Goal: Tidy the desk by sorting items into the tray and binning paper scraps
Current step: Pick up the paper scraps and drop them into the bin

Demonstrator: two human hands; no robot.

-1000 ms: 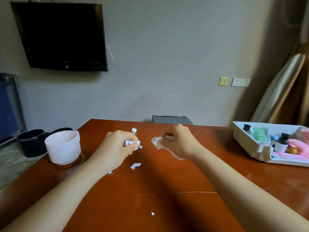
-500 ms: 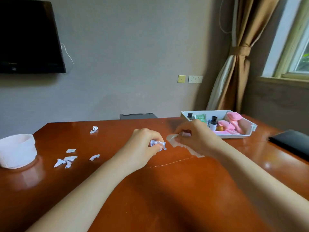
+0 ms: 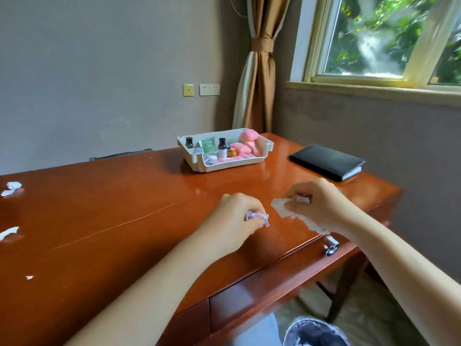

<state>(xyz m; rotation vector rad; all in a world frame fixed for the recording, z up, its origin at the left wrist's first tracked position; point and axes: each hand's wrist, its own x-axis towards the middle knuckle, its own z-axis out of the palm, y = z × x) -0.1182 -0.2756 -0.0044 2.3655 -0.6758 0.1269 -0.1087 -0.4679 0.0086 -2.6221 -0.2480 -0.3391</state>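
Note:
My left hand [image 3: 234, 221] is closed around a small crumpled paper scrap [image 3: 259, 217] above the desk's right front part. Just to its right, my right hand [image 3: 316, 203] pinches a larger white paper scrap [image 3: 282, 208] that hangs down under the wrist. The white tray [image 3: 197, 163] stands at the back of the desk and holds small bottles, a green packet and pink items. More paper scraps [image 3: 12, 188] lie at the desk's far left, with one [image 3: 8, 232] nearer and a tiny one [image 3: 29, 277] by the front. A bin [image 3: 314, 332] with a dark liner shows below the desk edge.
A black notebook [image 3: 326, 162] lies at the desk's right end near the wall. A drawer with a metal handle [image 3: 331, 247] runs under the front edge. A curtain [image 3: 259, 71] and a window [image 3: 384, 38] stand behind the desk's right corner.
The view has swung right: the TV and white cup have left the frame, the window, notebook and bin have come in. Both hands moved right over the desk's corner, still holding their scraps.

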